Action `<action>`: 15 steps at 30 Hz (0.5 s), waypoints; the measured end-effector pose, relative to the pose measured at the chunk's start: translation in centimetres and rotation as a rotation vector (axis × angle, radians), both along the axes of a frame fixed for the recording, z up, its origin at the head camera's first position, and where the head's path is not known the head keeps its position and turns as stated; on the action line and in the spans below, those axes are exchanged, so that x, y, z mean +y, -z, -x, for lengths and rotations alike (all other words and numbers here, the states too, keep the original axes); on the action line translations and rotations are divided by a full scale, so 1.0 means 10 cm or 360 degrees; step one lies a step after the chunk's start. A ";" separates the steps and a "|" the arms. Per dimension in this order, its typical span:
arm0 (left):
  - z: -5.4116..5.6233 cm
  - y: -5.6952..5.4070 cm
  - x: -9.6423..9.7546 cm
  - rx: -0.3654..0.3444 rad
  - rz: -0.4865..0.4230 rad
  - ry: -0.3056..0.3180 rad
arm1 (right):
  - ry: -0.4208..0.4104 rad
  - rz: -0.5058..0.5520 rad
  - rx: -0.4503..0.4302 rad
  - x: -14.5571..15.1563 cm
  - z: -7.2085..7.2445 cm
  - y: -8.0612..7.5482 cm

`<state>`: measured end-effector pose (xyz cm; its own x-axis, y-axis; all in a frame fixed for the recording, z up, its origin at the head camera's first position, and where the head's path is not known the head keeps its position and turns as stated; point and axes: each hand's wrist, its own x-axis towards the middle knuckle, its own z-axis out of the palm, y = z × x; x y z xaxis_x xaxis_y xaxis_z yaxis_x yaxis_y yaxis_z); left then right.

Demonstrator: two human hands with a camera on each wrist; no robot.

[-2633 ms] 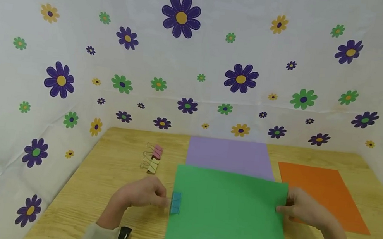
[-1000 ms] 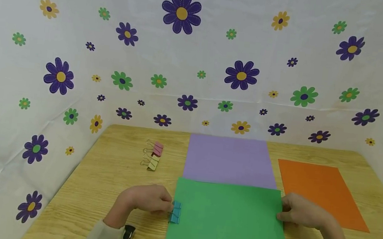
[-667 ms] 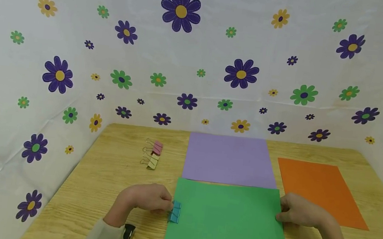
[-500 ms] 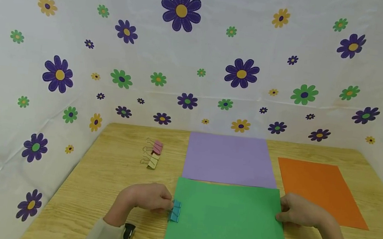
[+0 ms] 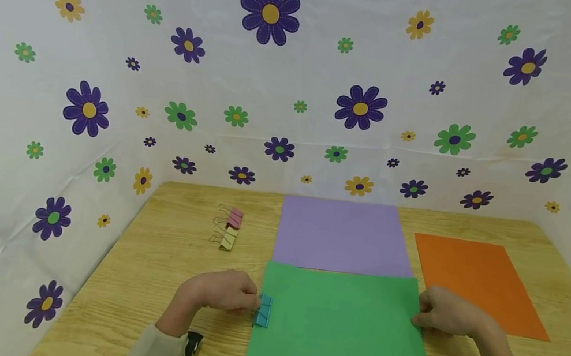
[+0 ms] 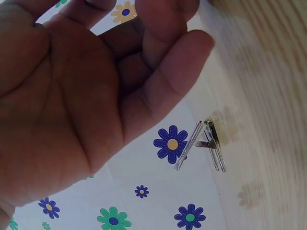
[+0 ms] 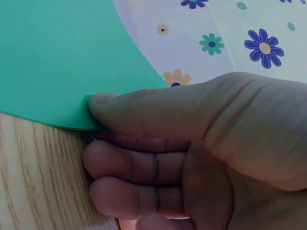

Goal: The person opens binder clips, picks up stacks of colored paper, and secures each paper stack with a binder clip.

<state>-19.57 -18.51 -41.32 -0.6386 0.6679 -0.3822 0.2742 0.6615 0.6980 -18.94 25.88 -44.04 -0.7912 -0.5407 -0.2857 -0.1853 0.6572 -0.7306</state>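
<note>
A green sheet of paper (image 5: 337,328) lies at the front middle of the table, its near part cut off by the frame. On its left edge sits a blue binder clip (image 5: 263,310). My left hand (image 5: 226,291) pinches this clip at its outer side, the fingertips covering the handles; the left wrist view shows curled fingers and thumb, but not the clip. With thumb on top and fingers beneath, my right hand (image 5: 451,312) holds the sheet's right edge. The right wrist view shows that thumb (image 7: 148,112) pressing on the green paper (image 7: 53,62).
A pink binder clip (image 5: 235,218) and a yellow binder clip (image 5: 228,238) lie at the back left. Behind the green sheet is a purple sheet (image 5: 342,236), and an orange sheet (image 5: 483,286) lies to the right. Flowered cloth (image 5: 317,77) closes off the back and sides.
Since the earliest frame, the green sheet has come down and nearer, its raised right corner now lower, uncovering more of the purple sheet. Both hands kept hold; over the last second they barely moved.
</note>
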 end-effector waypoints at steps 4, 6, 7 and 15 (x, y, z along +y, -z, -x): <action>-0.01 -0.02 0.02 0.0028 0.0004 -0.0020 | 0.0023 -0.0018 0.0003 0.00 0.00 0.00; -0.02 -0.03 0.02 0.0044 0.0016 -0.0033 | 0.0033 -0.0017 -0.0008 0.00 0.00 0.01; -0.02 -0.03 0.03 0.0047 0.0021 -0.0038 | 0.0038 -0.0016 -0.0013 0.00 0.00 0.01; -0.02 -0.02 0.05 0.0112 0.0041 -0.0035 | 0.0080 -0.0031 -0.0022 0.00 0.00 0.00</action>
<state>-19.40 -18.03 -41.14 -0.6788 0.6441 -0.3526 0.3071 0.6852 0.6604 -18.92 25.86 -44.09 -0.8132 -0.4945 -0.3069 -0.1417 0.6797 -0.7197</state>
